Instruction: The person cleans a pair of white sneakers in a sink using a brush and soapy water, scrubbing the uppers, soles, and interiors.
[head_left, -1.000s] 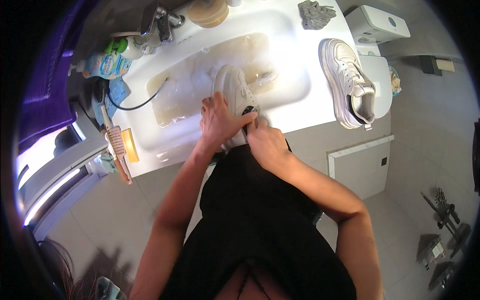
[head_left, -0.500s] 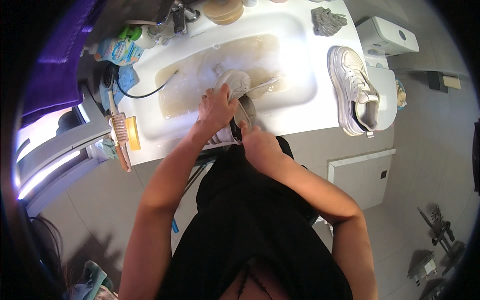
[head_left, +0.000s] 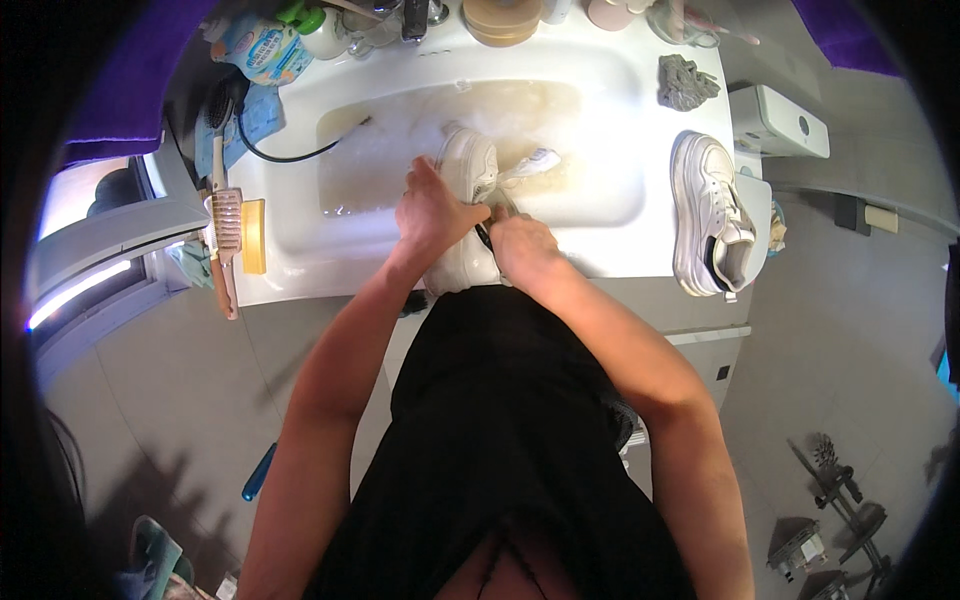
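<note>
A wet white sneaker (head_left: 467,165) lies across the near rim of the white sink (head_left: 610,205), its toe out over cloudy brownish water (head_left: 380,150). My left hand (head_left: 432,212) is closed round the sneaker's left side, thumb reaching toward the shoe opening. At that opening, my right hand (head_left: 527,248) has its fingers curled on the collar by the dark lining; its fingertips are partly hidden. A whitish flap or lace end (head_left: 537,162) sticks out to the right over the water. The matching white sneaker (head_left: 712,215) rests on the counter at the right.
A grey crumpled cloth (head_left: 687,82) lies at the back right. Along the left edge are a pinkish brush (head_left: 228,230), a yellow bar (head_left: 254,237) and a detergent pouch (head_left: 262,50). A black cable (head_left: 290,158) hangs into the basin. The faucet (head_left: 414,20) stands at the back.
My right hand has moved from the sneaker's heel forward to its opening. The sneaker has turned slightly, showing more of its side. My left hand keeps its hold; the whole view has shifted.
</note>
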